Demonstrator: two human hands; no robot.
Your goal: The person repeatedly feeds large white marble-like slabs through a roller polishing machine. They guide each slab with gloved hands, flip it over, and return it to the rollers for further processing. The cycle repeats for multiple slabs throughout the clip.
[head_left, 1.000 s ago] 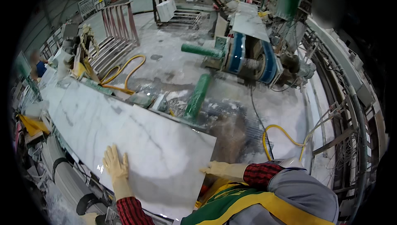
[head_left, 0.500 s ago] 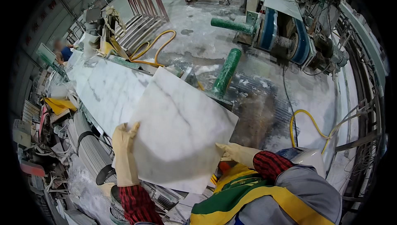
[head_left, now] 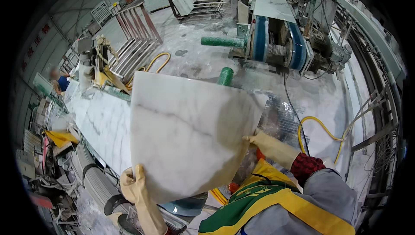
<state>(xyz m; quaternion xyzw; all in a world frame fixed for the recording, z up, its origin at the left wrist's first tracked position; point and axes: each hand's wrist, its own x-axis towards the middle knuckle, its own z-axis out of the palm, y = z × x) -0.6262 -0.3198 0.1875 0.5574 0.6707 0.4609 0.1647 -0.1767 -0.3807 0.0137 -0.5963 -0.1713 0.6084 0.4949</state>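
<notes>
1. Here the white marble tile (head_left: 190,135), crossed by grey veins, is up off the bench and tipped on edge, its broad face turned toward the camera, so both hands carry it from opposite edges.
2. The left hand (head_left: 135,187), in a yellow rubber glove, sits at the tile's lower left corner with the thumb laid over the face; the fingers are behind the stone and hidden, yet it reads as a clamp on the edge, most likely taking much of the weight from below.
3. The right hand (head_left: 270,144), also gloved, grips the right edge about halfway up, fingers curled onto the rim, seemingly steadying the tilt rather than carrying.
4. The gloves probably answer to wet, sharp stone: the floor (head_left: 203,57) around is pale with slurry.
5. To the left of the tile, a long marble slab (head_left: 103,122) lies flat on the bench, running away to the left, just beside the lifted tile's left edge.
6. Beyond the tile stands a machine with a blue wheel (head_left: 276,40) and a green roller (head_left: 222,42); a second green roller (head_left: 225,76) shows just above the tile's top edge.
7. A yellow hose (head_left: 322,129) loops across the floor to the right, clear of both hands.
8. Far left, another person (head_left: 58,81) stands well apart.
</notes>
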